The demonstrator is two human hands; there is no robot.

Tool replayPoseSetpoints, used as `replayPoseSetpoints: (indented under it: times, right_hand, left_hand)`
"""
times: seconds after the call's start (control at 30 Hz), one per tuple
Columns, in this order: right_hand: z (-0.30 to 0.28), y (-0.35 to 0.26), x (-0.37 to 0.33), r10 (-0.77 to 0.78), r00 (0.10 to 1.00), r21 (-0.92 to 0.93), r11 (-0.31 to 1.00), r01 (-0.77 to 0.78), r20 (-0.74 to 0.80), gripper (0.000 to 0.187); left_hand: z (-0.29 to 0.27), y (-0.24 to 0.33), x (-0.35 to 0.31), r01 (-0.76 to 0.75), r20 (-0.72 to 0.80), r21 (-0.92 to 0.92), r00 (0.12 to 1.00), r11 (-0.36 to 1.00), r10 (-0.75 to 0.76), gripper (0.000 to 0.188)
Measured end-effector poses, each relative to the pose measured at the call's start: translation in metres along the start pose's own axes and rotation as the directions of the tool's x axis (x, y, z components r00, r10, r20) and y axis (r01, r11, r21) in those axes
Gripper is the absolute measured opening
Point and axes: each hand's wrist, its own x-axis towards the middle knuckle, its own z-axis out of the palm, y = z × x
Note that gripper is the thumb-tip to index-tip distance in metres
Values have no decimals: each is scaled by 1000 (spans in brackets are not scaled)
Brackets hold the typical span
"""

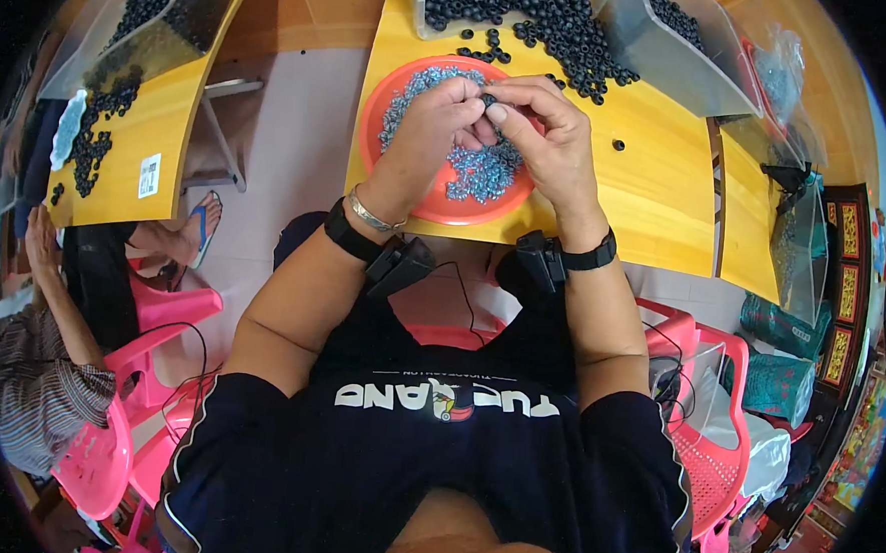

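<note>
Both hands meet over a round orange-red plate [444,211] heaped with small silvery-blue metal pieces [483,176]. Between the thumb and forefinger of my right hand [558,142] is a small black ring-shaped part [488,100]. The fingers of my left hand [439,118] are curled closed right beside that part. What the left fingertips pinch, if anything, is too small and hidden to make out. A large pile of similar black parts [556,27] spreads over the table just beyond the plate.
The yellow table [657,203] carries a clear bin [685,49] of black parts at far right, and one loose black part [618,145]. At left, a person [46,386] sits by another yellow table [161,122] with black parts and a bin. Pink chairs [700,440] stand around.
</note>
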Motion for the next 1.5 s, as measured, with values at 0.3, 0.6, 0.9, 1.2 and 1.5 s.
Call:
replayPoseSetpoints:
  times: [0.3,0.6,0.9,1.2,1.5]
  right_hand:
    - [-10,-11,-4,-115,991,-242,962,129,70,17]
    - [-8,-10,-8,-114,991,-285,950,128,66,13]
    - [0,-3,-8,-67,997,-271,961,53,-43,9]
    - [-5,-1,-10,-39,999,-338,940,42,15,8]
    - [-2,-3,-8,-58,998,-152,987,59,12,10]
  left_hand:
    - [-9,-2,0,-122,69,285,992,951,107,14]
    - [-3,4,-4,-84,3,203,996,975,85,15]
    - [-4,-1,-1,-145,-47,388,983,910,177,15]
    - [-5,5,-4,-12,-47,437,998,900,36,15]
    - [-9,1,-3,-39,19,295,999,955,35,16]
